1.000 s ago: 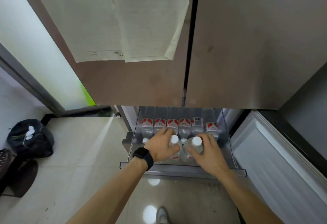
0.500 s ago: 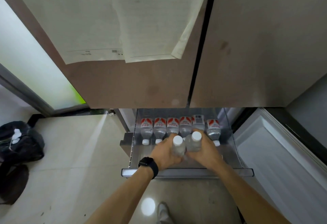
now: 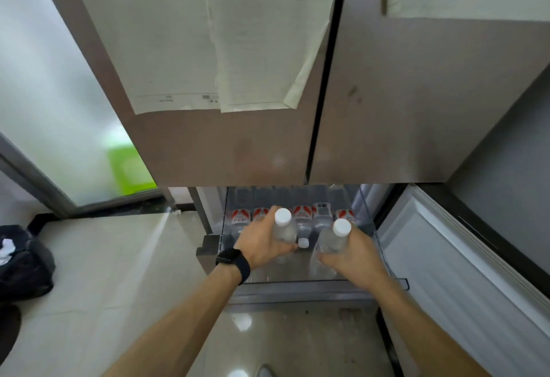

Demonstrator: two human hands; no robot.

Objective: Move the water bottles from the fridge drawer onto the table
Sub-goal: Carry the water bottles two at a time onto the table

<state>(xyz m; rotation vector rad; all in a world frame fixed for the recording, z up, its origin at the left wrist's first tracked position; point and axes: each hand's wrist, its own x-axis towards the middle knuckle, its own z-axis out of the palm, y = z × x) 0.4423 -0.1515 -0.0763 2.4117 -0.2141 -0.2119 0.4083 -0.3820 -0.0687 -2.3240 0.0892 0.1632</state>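
The fridge drawer stands pulled out below the closed fridge doors. Several clear water bottles with red-and-white labels lie in a row at its back. My left hand, with a black watch on the wrist, grips one white-capped water bottle upright above the drawer. My right hand grips a second white-capped water bottle to the right of it. The two held bottles are apart from each other, both raised over the drawer's front half.
Paper sheets hang on the left fridge door. An open white door panel stands at the right of the drawer. A black bag sits on the tiled floor at the left. A shoe tip shows at the bottom.
Both hands have lifted their bottles up out of the drawer and drawn them apart; half a second ago the two bottles were side by side, touching, lower in the drawer.
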